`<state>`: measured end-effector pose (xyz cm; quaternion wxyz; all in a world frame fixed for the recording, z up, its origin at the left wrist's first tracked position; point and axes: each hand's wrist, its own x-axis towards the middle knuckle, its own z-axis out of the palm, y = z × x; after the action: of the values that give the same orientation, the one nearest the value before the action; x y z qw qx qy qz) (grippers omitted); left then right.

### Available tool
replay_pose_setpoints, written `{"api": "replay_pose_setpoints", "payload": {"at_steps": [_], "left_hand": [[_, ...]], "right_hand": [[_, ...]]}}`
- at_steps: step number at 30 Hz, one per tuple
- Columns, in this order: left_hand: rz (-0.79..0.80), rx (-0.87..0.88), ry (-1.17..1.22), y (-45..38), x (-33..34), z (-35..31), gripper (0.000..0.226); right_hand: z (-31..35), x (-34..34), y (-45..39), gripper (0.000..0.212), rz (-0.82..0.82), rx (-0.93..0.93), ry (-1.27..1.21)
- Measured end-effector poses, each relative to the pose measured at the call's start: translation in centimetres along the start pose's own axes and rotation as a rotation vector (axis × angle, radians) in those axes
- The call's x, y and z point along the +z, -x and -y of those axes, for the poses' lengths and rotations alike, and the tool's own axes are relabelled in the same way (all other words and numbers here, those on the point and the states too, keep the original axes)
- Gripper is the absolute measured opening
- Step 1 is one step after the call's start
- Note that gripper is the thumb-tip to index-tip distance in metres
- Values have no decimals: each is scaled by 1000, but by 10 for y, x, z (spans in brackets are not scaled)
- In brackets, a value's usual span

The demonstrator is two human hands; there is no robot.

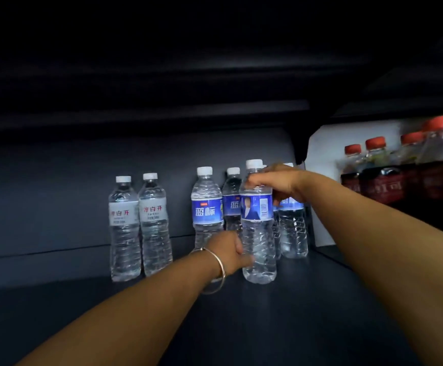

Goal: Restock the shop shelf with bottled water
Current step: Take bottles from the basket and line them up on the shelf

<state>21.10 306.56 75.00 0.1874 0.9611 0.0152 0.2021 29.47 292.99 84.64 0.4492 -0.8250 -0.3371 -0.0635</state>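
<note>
while the right hand (276, 182) pinches the front blue-label bottle (258, 225) at its shoulder, the left hand (229, 253) grips its lower body, upright on the shelf (307, 299).

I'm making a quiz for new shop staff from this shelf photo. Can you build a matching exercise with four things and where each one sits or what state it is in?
Things:
1. white-label bottles
2. front blue-label bottle
3. red-capped bottles
4. bangle

Places or states:
A. far right, beyond the white divider
B. on the left wrist
C. standing as a pair, left of the blue labels
D. held by the right hand near its neck, left hand at its lower body

Pairs: 1-C, 2-D, 3-A, 4-B
</note>
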Motion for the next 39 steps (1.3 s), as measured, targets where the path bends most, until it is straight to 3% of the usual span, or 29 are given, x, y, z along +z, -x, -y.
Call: {"api": "replay_pose_setpoints", "payload": {"at_steps": [5,6,9,11,16,20,21,24,26,31,33,34,38,39], "left_hand": [[-65,-38,-68,-9,3,-1,25],[-85,-36,-81,-11,3,-1,21],[-101,-54,-123,-12,4,-2,26],[-92,-64,-141,-14,6,-1,28],[-125,-62,-154,-14,8,0,24],[-132,-79,-102,-14,8,-1,28],[-131,-85,-88,-14,9,-1,28],[-132,-105,-8,-16,13,-1,28],[-142,-125,35,-19,16,-1,32],[-13,-203,305,-19,20,-3,46],[5,-210,385,-18,20,-6,32],[-19,-212,382,-19,20,-8,22],[-126,-217,125,-24,24,-7,36],[-145,-225,92,-23,24,-9,41]], "right_hand": [[-6,7,-16,10,70,-6,-85],[-6,7,-18,15,100,2,-90],[-8,6,-18,56,196,33,-19],[-9,6,-19,67,201,21,-14],[-14,5,-25,39,69,-33,-122],[-16,5,-20,4,76,-38,-183],[-15,7,-18,7,84,-40,-185],[-15,11,-19,45,71,-35,-123],[-15,13,-22,56,42,-24,-112],[-17,11,-24,26,14,-39,-203],[-17,11,-23,16,18,-37,-228],[-18,10,-23,11,25,-36,-238],[-17,11,-21,2,92,-39,-305],[-17,11,-19,10,98,-35,-282]]}}
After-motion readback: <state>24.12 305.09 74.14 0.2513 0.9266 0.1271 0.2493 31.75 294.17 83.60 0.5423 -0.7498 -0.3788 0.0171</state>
